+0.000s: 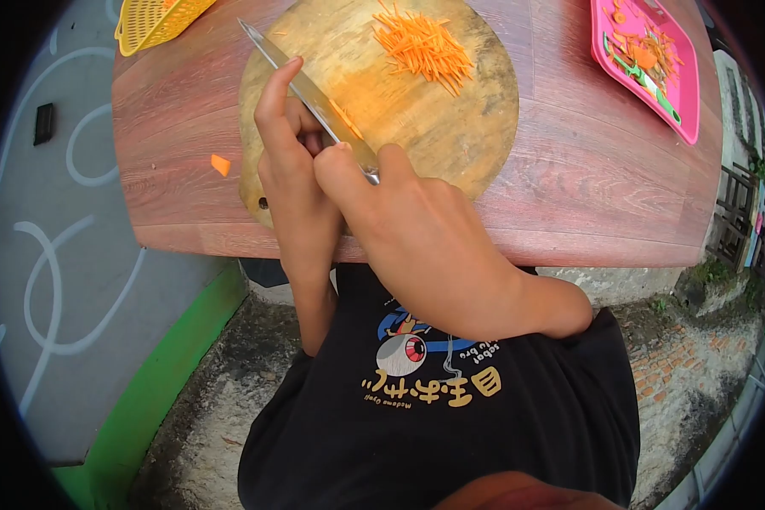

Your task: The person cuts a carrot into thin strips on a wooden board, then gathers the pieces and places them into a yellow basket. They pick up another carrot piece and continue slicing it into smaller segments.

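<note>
Right hand (425, 238) grip closed on 1 knife (314, 98); left hand (289, 178) grip unclear, touching it over 1 board (450, 127).

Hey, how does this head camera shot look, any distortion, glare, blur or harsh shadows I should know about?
Head view: strong fisheye, with a black vignette round the frame and the table edge bowed. The daylight is soft and even, with no hard shadows. There is a faint sheen on the knife blade but no real glare. The carrot strips and the right hand are reasonably sharp.
</note>
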The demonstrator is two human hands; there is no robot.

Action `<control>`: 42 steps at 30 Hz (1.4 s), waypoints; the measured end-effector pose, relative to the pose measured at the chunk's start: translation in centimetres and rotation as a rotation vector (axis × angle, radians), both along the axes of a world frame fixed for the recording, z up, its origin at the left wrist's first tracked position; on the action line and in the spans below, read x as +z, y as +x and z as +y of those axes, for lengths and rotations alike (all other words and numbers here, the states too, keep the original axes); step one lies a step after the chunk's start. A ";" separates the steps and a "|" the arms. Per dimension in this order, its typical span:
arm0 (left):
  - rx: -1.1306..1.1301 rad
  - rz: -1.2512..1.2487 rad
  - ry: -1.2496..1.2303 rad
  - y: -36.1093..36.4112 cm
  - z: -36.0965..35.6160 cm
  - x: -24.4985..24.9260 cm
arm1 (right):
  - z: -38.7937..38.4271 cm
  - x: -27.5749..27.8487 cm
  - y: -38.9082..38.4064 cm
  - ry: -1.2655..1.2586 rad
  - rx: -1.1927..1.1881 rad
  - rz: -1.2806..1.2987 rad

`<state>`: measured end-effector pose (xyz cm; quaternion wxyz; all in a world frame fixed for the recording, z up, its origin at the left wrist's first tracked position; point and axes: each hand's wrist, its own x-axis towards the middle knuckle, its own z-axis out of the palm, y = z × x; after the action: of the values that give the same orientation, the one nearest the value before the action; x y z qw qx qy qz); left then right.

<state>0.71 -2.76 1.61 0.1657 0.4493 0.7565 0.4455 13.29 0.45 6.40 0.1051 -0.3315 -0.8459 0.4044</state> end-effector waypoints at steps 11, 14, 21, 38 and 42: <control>0.014 0.077 0.033 0.1 -0.2 -0.1 | 0.4 -0.8 -0.1 0.029 0.003 0.051; 0.045 -0.001 -0.012 0.1 -0.4 -0.3 | 0.6 -1.0 -0.3 0.038 -0.002 0.052; 0.000 -0.002 0.208 -0.9 -0.2 -1.6 | 1.1 -0.5 1.7 0.120 0.028 0.025; -0.431 0.590 0.030 -3.3 1.6 5.0 | 4.2 -0.8 5.7 0.413 0.171 -0.050; -0.586 0.511 -0.014 -3.6 3.6 4.8 | 4.4 -1.0 5.8 0.418 0.179 -0.082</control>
<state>-2.88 0.86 6.39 0.0950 0.7418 0.6159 0.2477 19.06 4.85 5.35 0.1007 -0.2423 -0.9409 0.2142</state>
